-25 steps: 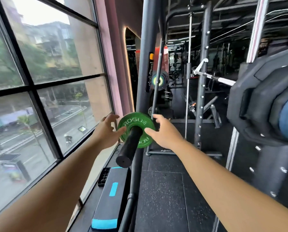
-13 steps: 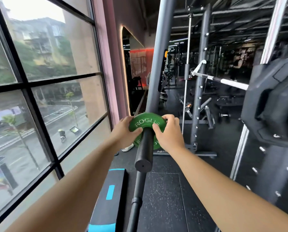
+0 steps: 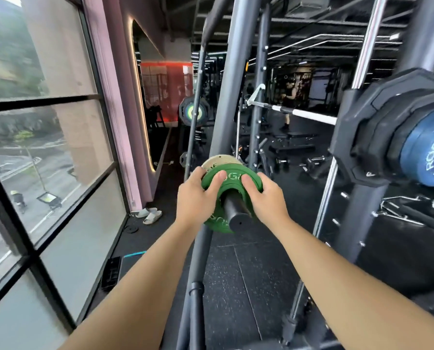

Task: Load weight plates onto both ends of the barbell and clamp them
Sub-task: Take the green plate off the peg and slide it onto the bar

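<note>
**A:** Where's the plate?

**B:** Head view: the plate is on the bar, just in front of a tan plate. My left hand and right hand hold its rim, fingers curled round.

**A:** How will it handle?

**B:** Small, stiff, probably light. I'd hold it by the rim, on opposite sides.

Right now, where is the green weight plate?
In the head view the green weight plate sits mid-frame on the black barbell sleeve, gripped by the left hand and right hand on either side, with a pale plate behind it.

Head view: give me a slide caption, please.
Left hand and right hand hold a green plate on the barbell sleeve, a pale plate behind it.
</note>
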